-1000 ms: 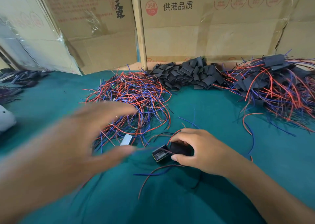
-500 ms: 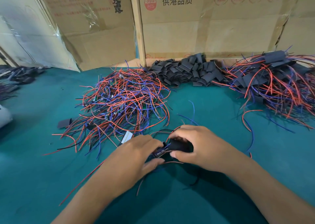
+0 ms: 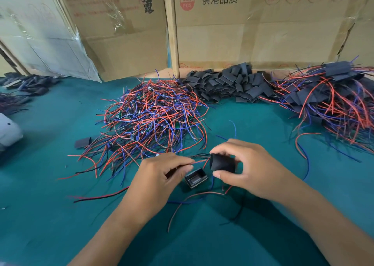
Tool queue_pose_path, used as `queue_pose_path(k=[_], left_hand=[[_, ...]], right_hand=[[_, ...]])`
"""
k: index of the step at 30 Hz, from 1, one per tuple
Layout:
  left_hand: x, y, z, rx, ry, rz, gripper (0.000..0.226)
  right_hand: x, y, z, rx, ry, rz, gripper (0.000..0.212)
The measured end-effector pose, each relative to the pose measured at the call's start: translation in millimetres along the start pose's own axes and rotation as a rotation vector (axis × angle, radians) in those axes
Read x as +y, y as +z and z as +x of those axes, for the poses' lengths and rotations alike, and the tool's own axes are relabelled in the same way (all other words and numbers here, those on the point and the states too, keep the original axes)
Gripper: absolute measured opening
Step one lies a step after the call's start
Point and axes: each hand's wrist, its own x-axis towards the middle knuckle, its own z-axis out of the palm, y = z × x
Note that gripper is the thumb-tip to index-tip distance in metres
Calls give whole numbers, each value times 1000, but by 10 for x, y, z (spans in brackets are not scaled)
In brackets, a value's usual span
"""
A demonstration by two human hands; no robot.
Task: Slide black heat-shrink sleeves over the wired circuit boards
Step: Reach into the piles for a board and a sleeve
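Head view shows two bare hands over a green table [image 3: 60, 215]. The right hand [image 3: 249, 168] pinches a black sleeve [image 3: 222, 162] between thumb and fingers and holds it up just above the table. The left hand [image 3: 162, 176] has its fingers curled around some thin wires [image 3: 199, 160], and these wires reach to the open end of the sleeve. A small black boxy part [image 3: 196, 177] sits just below, between the two hands. Behind the hands lies a big pile of red and blue wired boards [image 3: 153, 120]. A heap of loose black sleeves [image 3: 228, 83] rests by the cardboard boxes [image 3: 253, 22]. On the right is a pile of boards with sleeves on them [image 3: 327, 99].
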Motion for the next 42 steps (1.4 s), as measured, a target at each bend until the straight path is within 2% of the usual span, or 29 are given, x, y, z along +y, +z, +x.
queue_pose_path(k=[6,10,17,23,26,28,31,34,38,42], left_hand=[[-8,2,-10,1,-6,-37,10],[2,9,-15,-11,14,-43,10],[6,10,-19,-68,21,-49,9],[7,-5,-52,-189,-93,-156,33],[51,-96,-106,-226,-70,-82,39],[22,-243,-159,-201,-29,64,42],[-109,-545,-282,-114,-55,283,31],[-217,-730,-416,-140,-117,457,30],[-285,-688,-503,-213,-195,388,22],[-354,-592,-497,-187,-228,297,17]], right_hand=[[-39,-49,-14,-24,-32,29,37],[-97,-10,-24,22,-8,5,38],[-155,89,-25,-42,-60,23,39],[-231,218,-15,-63,-71,-59,37],[-254,233,-17,-63,-70,-65,34],[-259,238,-20,-60,-70,-58,34],[-262,261,-27,-60,-85,-54,32],[-283,277,-34,-72,-109,-79,32],[-311,284,-35,-95,-124,-107,36],[-335,276,-46,-98,-130,-122,42]])
